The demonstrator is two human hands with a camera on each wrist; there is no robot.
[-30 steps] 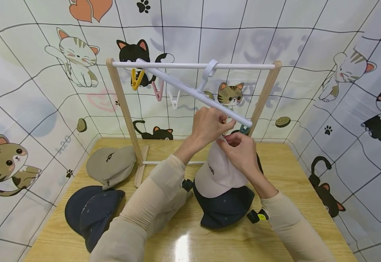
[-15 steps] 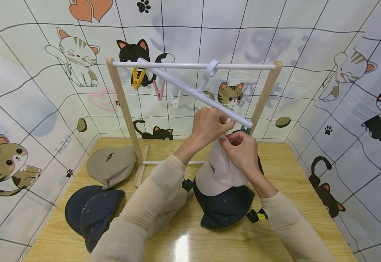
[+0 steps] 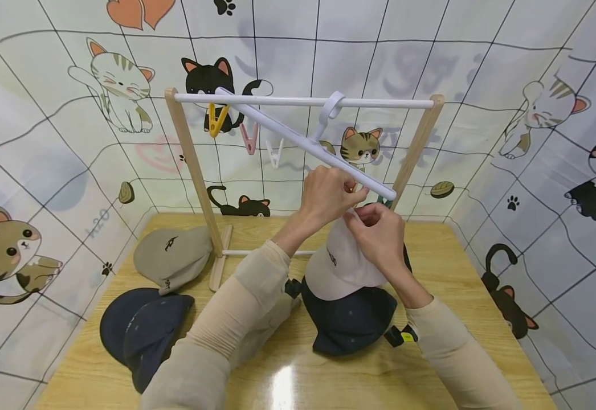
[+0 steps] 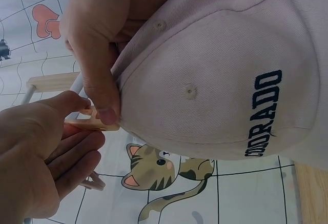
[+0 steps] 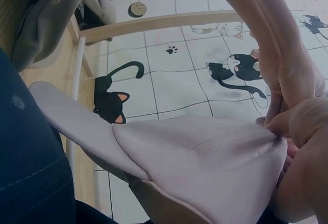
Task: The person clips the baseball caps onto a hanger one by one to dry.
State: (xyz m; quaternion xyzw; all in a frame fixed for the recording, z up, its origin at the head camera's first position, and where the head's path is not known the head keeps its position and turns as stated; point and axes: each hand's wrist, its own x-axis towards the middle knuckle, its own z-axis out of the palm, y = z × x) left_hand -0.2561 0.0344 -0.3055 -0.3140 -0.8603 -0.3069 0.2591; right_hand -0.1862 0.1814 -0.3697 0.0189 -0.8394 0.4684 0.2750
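- Left hand (image 3: pixel 329 191) has thumb and fingers nearly together on a peach clip (image 4: pixel 97 126), presumably squeezing its handles to spread the mouth.
- Right hand (image 3: pixel 380 233) pinches the crown of a pale pink cap (image 3: pixel 346 262) between thumb and curled fingers, likely to gather the cloth into a fold thin enough for the clip.
- Pinched at the crown, the cap hangs below the hands with its brim downward; clip and cloth meet at the fingertips, though I cannot tell whether the clip has bitten.
- Overhead, the white hanger (image 3: pixel 298 138) hooks over the rack's top bar (image 3: pixel 257 101) and slopes down toward the right — probably pulled or weighted at that end.
- Yellow (image 3: pixel 218 121), pink (image 3: pixel 250 138) and white (image 3: pixel 275 154) clips hang along its higher half, apparently spaced so each could take its own item; a dark green clip (image 3: pixel 384 201) shows at the low end.
- Beige (image 3: pixel 172 256) and navy (image 3: pixel 146 336) caps lie on the table (image 3: pixel 457 273) at left, outside the rack — within reach, yet off the working spot.
- Another navy cap (image 3: pixel 349 330) shows beneath the pink brim; its support is unclear.
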